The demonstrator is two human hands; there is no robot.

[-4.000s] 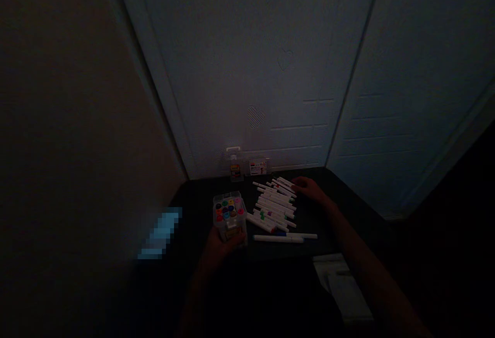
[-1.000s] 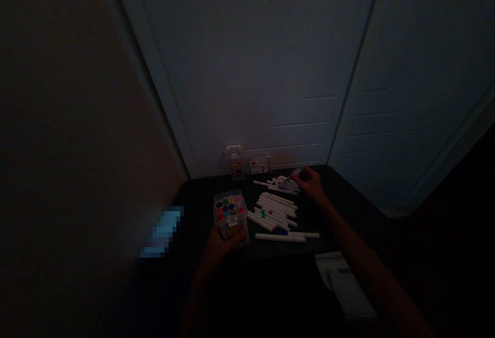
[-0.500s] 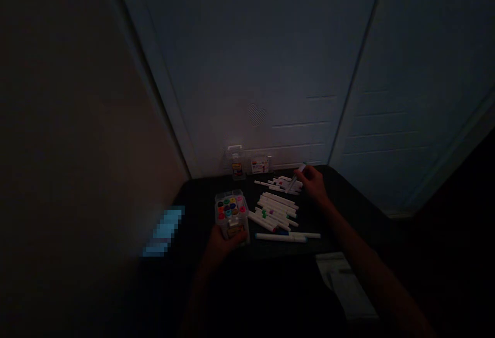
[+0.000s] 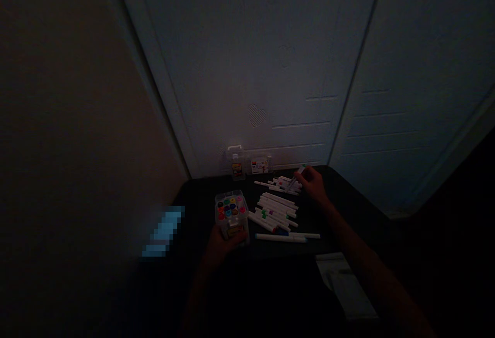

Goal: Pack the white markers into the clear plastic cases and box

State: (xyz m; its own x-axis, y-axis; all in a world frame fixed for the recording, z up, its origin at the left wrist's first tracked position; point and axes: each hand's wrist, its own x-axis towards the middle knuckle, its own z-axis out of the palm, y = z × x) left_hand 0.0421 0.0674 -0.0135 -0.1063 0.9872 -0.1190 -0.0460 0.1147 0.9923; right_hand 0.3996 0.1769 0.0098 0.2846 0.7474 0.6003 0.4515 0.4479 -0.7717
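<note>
Right hand (image 4: 312, 183) has raised one marker (image 4: 296, 179) (left hand (image 4: 221, 246): one box (image 4: 243, 220)).

a clear plastic box (image 4: 233, 222) sits upright at the left, open on top, filled with standing markers (image 4: 233, 206) whose round ends show red, orange, yellow, green, blue and pink. at the far right, one white marker (image 4: 295, 178) is held up at a slant, its upper end greenish. loose markers (image 4: 277, 203) lie right of the box, many side by side, some overlapping.
</note>
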